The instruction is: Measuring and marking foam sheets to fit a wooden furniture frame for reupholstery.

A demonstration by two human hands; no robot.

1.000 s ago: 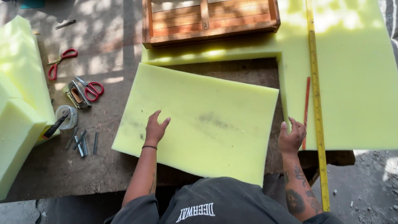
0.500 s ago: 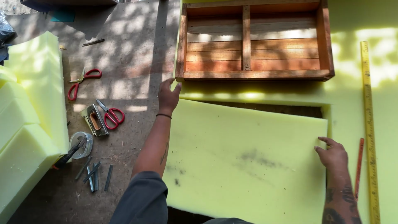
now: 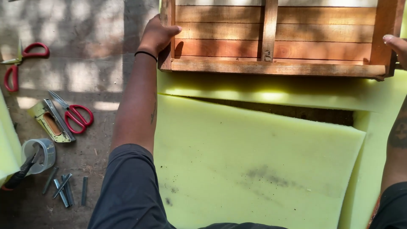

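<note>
Fingers (image 3: 169, 30) gripping wooden frame (image 3: 271, 46), right hand (image 3: 396, 46) mostly cut off

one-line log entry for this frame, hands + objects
left hand: grips wooden frame left corner | right hand: on frame's right corner | frame: resting on yellow foam sheet | scissors, stapler: left, untouched

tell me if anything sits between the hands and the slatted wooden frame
Nothing visible does. The left hand already grips the slatted wooden frame at its left corner, and the right hand touches its right edge.
</note>
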